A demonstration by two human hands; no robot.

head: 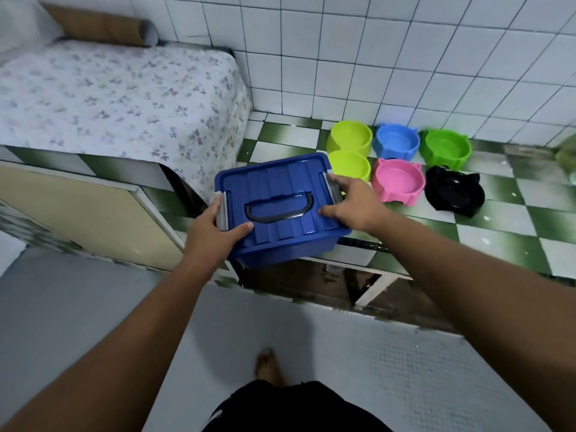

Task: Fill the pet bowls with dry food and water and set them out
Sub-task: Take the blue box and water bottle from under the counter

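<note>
Gripping the box (280, 194) at its two short ends, both hands held it at the front edge of the counter (498, 219). The left hand (212, 232) was clamped on the left end, thumb flat on the lid (299, 179) and fingers curled round the grey left latch (223, 213). The right hand (352, 204) was clamped on the right end, thumb on the lid and fingers over the right latch (333, 188). The lid was closed and its black handle (277, 210) lay flat. The box was tilted, with its near side past the counter edge; whether it rested on the counter could not be told.

Just right of the box, the bowls stood on the counter in two rows. Back row, by the wall (405, 42): lime bowl (350, 135), blue bowl (396, 145), green bowl (445, 148). Front row: a second lime bowl (349, 165) touching the first, pink bowl (399, 182), black bowl (455, 190). No contents could be made out in them.

Left of the box lay a mattress (109, 98) under a floral sheet, with a bolster (103, 26) at its far end. Below, one bare foot (268, 366) stood on a grey mat (343, 353).
</note>
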